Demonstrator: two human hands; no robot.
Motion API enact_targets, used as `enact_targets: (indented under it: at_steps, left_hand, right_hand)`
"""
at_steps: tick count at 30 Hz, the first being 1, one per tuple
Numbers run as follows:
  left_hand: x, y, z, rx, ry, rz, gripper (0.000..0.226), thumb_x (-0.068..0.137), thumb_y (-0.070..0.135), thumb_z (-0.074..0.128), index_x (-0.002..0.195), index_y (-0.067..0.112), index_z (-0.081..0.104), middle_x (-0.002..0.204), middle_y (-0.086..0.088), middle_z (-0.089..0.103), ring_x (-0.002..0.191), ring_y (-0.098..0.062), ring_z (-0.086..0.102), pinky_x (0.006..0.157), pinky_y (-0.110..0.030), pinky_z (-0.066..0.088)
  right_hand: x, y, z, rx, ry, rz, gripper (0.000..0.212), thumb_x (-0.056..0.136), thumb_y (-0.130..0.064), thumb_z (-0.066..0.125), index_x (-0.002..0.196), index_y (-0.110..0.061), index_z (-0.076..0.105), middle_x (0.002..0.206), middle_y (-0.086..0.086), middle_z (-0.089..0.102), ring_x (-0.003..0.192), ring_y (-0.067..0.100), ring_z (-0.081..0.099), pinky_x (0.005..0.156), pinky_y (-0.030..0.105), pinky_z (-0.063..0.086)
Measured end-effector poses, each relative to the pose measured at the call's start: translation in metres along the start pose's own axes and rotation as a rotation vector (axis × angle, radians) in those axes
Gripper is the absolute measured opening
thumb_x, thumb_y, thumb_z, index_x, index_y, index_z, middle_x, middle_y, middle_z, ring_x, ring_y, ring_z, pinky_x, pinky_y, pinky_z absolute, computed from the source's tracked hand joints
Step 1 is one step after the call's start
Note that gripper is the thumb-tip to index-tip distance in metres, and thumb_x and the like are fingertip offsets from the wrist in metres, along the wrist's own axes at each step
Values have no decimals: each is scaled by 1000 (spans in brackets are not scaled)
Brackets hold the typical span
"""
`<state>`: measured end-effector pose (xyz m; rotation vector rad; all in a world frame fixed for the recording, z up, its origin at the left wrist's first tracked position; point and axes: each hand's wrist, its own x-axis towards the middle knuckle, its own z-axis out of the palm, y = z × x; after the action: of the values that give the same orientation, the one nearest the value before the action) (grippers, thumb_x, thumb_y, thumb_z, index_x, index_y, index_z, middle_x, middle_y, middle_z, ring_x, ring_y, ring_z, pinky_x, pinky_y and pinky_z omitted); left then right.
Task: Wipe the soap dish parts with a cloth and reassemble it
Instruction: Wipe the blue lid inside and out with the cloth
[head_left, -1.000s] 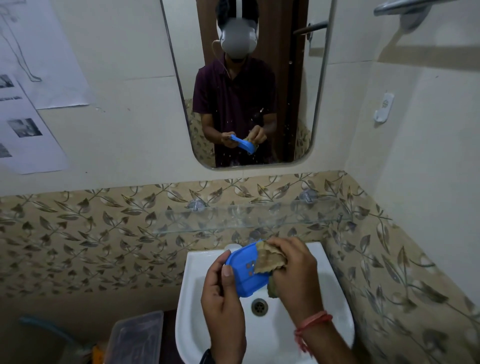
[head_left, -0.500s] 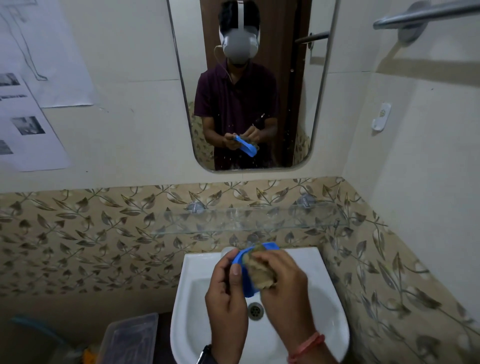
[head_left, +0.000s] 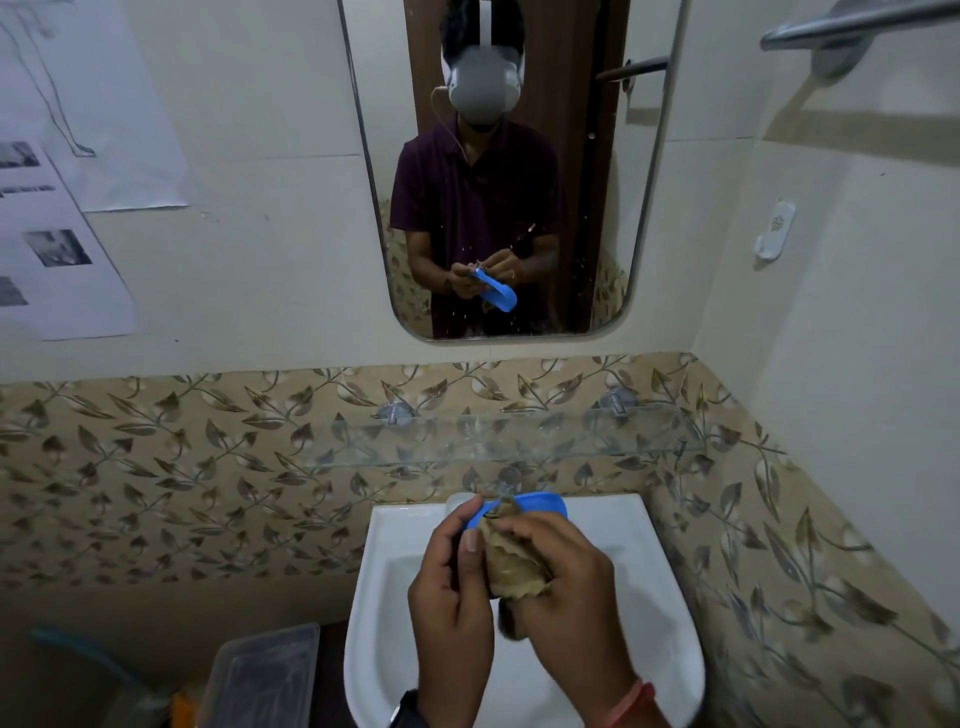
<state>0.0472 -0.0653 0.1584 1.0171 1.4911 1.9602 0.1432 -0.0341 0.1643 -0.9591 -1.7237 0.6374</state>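
Observation:
Over the white sink (head_left: 384, 582) my left hand (head_left: 452, 597) grips a blue plastic soap dish part (head_left: 540, 504), held almost edge-on so only its far rim shows above my fingers. My right hand (head_left: 566, 597) is closed on a crumpled tan cloth (head_left: 511, 569) and presses it against the near face of the blue part. Most of the part is hidden behind the cloth and both hands. The mirror (head_left: 597, 260) above reflects the hands and the blue part. No other soap dish part is in view.
A glass shelf (head_left: 493, 441) on two chrome brackets runs along the leaf-patterned tiles just above the sink. A clear plastic box (head_left: 260, 675) stands at the lower left beside the sink. A towel rail (head_left: 852, 21) and a wall hook (head_left: 775, 228) are on the right wall.
The blue part has tipped from facing me to nearly edge-on. My right hand has dragged the cloth down over its face, covering most of it.

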Motion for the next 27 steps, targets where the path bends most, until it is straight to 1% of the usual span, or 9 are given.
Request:
enact_targets:
  at_steps: [4, 6, 10, 13, 18, 19, 21, 23, 27]
  left_hand:
    - [0, 3, -8, -23, 57, 1, 30, 94, 30, 49, 118, 25, 66, 117, 23, 69, 109, 2, 64, 81, -10, 51]
    - [1, 3, -6, -20, 36, -15, 30, 93, 30, 49, 117, 26, 66, 115, 25, 69, 109, 4, 64, 82, -10, 51]
    - [1, 1, 1, 59, -18, 14, 26, 96, 32, 48, 117, 31, 63, 105, 32, 70, 95, 8, 67, 75, -9, 51]
    - [2, 2, -1, 76, -36, 16, 31, 93, 36, 48, 118, 32, 65, 109, 27, 71, 99, 2, 68, 77, -15, 54]
    - [5, 6, -3, 48, -13, 8, 32, 92, 36, 48, 118, 33, 65, 115, 32, 66, 111, 8, 61, 86, -11, 50]
    - [6, 5, 0, 52, -22, 1, 31, 91, 36, 49, 118, 34, 65, 113, 33, 67, 109, 9, 62, 86, -11, 50]
    - [7, 2, 4, 49, -25, -21, 29, 90, 37, 50, 115, 36, 65, 110, 33, 68, 106, 9, 63, 85, -11, 51]
    - [9, -4, 5, 3, -4, -53, 26, 94, 34, 52, 115, 32, 68, 111, 21, 73, 107, 0, 67, 89, -21, 54]
    - [21, -14, -7, -198, 108, -239, 26, 99, 26, 51, 113, 22, 72, 113, -4, 75, 107, -24, 70, 91, -44, 55]
  right_hand:
    - [22, 27, -12, -115, 155, 176, 46, 73, 24, 69, 99, -11, 81, 94, -6, 71, 88, 1, 67, 84, -5, 46]
    - [24, 25, -8, -130, 180, 165, 38, 77, 21, 76, 98, -10, 80, 91, -10, 69, 88, -4, 68, 81, -7, 45]
    - [-2, 2, 13, -50, 53, 30, 32, 79, 3, 71, 106, -10, 80, 104, -29, 63, 98, -24, 61, 84, -5, 47]
    - [6, 8, 5, -52, 28, 58, 40, 71, 11, 68, 103, -10, 81, 98, -19, 68, 96, -22, 62, 83, -8, 44]
    - [29, 32, -14, -164, 163, 197, 40, 76, 24, 71, 98, -8, 81, 91, -3, 70, 90, 18, 72, 82, -8, 43]
    - [26, 30, -11, -162, 167, 175, 36, 78, 21, 74, 99, -7, 81, 93, -3, 71, 91, 16, 72, 83, -8, 43]
    - [14, 23, 2, -146, 119, 73, 30, 81, 13, 76, 102, -8, 82, 97, -6, 72, 97, -8, 68, 85, -6, 45]
    - [0, 16, 13, -108, 39, 22, 36, 75, 6, 69, 105, -9, 82, 101, -6, 73, 100, -20, 62, 87, -5, 46]
    - [0, 11, 8, 0, -298, 35, 33, 86, -33, 58, 107, -20, 80, 104, -1, 74, 97, -1, 68, 90, -4, 45]
